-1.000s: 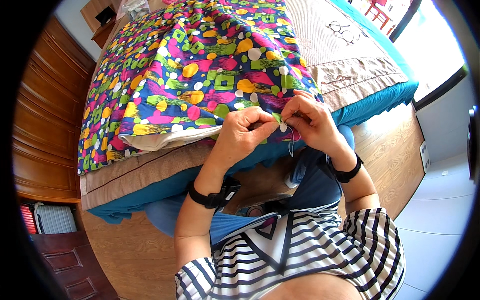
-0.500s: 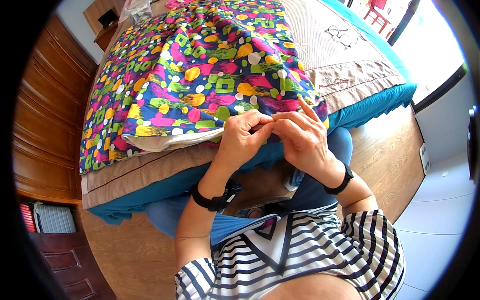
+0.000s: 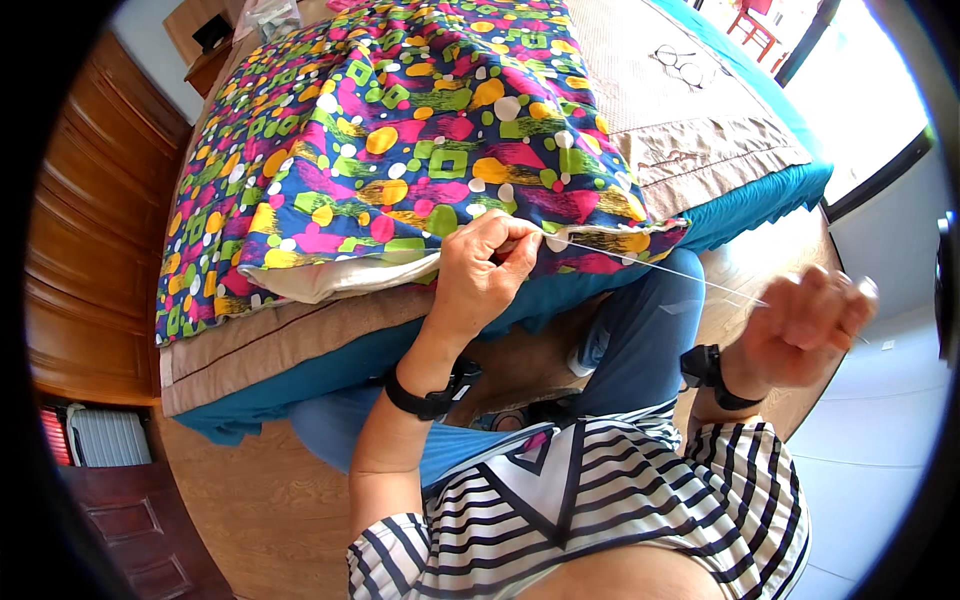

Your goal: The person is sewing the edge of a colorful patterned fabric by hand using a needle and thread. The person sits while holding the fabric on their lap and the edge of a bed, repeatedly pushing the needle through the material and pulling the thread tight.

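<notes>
A colourful patterned quilt cover (image 3: 430,130) is spread over the bed, its near edge partly open with white filling (image 3: 335,281) showing. My left hand (image 3: 487,262) is closed in a pinch on the cover's edge, near the right end of that gap. From the pinch a white thread (image 3: 670,270) runs taut to the right, past my knee. My right hand (image 3: 808,325), blurred by motion, is closed at the thread's other end, out over the floor. Whether a needle sits in its fingers cannot be made out.
Under the cover lies a beige bedspread (image 3: 690,135) above a teal bed skirt (image 3: 745,222). Eyeglasses (image 3: 680,68) rest at the far right of the bed. A wooden wardrobe (image 3: 100,230) stands left, and a white cabinet (image 3: 870,440) is at the right.
My right hand has swung away from my left, out to the right, drawing the thread out straight. The left hand still pinches the edge; the cover's right corner has shifted slightly outward.
</notes>
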A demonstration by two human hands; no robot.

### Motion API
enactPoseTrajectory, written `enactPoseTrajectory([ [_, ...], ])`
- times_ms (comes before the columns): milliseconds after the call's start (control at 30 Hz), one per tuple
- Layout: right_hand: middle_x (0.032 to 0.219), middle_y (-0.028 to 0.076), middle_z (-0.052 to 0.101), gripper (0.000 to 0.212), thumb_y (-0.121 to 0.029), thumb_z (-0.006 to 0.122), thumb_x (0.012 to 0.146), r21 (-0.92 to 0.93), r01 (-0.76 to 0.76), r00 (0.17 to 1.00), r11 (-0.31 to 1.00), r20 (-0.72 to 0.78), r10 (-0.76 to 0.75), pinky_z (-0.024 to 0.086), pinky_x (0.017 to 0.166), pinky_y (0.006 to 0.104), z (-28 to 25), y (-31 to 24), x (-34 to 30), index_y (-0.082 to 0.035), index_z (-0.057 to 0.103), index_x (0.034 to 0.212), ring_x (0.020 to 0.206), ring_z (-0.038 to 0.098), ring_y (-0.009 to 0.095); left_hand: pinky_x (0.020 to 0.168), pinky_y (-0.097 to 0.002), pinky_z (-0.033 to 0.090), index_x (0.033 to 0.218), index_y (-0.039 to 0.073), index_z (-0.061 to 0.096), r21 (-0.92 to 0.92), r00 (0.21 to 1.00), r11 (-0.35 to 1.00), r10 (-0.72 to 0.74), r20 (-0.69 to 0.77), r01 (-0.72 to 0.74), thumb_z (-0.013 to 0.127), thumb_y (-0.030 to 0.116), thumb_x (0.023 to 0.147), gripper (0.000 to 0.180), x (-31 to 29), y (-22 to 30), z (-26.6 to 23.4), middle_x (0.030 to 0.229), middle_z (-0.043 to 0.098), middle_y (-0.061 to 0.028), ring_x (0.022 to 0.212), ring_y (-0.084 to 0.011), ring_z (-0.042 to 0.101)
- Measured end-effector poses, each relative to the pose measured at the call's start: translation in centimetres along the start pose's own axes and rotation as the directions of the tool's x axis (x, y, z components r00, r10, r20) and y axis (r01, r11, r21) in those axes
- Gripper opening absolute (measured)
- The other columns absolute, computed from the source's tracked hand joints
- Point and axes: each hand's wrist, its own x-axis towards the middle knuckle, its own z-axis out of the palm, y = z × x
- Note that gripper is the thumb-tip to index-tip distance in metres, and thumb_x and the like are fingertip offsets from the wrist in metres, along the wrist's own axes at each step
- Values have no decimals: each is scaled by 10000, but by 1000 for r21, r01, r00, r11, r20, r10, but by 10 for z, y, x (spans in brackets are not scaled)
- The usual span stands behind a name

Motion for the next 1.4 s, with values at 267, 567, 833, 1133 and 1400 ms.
enactPoseTrajectory([
  [267, 751, 79, 616, 128, -15, 628, 938, -249, 63, 998, 966, 34, -56, 362, 478, 268, 4, -14, 7, -113, 560, 893, 564, 454, 163, 548, -223, 407, 874, -3, 671, -7, 1000, 1000, 12, 12, -11, 684, 3, 868, 16, 0, 1, 0, 740, 592, -9, 611, -53, 518],
  [567, 984, 48, 697, 198, 27, 728, 661, -830, 172, 826, 531, 415, 381, 425, 917, 396, 56, 42, 4, -97, 690, 811, 903, 638, 285, 604, -265, 474, 914, -4, 686, 118, 988, 981, 146, 51, -151, 694, 2, 857, 59, 0, 7, -4, 797, 645, -68, 673, -145, 602],
  [833, 829, 53, 629, 161, 33, 707, 697, -771, 147, 775, 619, 479, 413, 471, 807, 352, 36, 90, -8, -75, 625, 785, 844, 624, 282, 760, -365, 487, 1077, 31, 654, 305, 959, 911, 247, 141, -279, 759, 37, 792, 304, -5, 16, -14, 973, 683, -116, 847, -285, 635],
  [1133, 858, 98, 659, 115, 15, 740, 742, -789, 50, 771, 612, 420, 478, 511, 748, 348, 30, 81, -4, -32, 639, 772, 840, 655, 277, 822, -386, 433, 1044, 56, 618, 467, 904, 776, 395, 165, -424, 753, 56, 796, 282, -7, 23, -25, 1068, 669, -110, 945, -264, 638],
  [1400, 871, 97, 660, 108, 17, 733, 751, -795, 59, 776, 604, 417, 473, 510, 744, 344, 30, 80, -5, -33, 641, 778, 848, 658, 274, 826, -384, 441, 952, 73, 645, 564, 925, 744, 367, 104, -358, 797, 45, 729, 272, -7, 31, -23, 1039, 676, -92, 930, -275, 635],
])
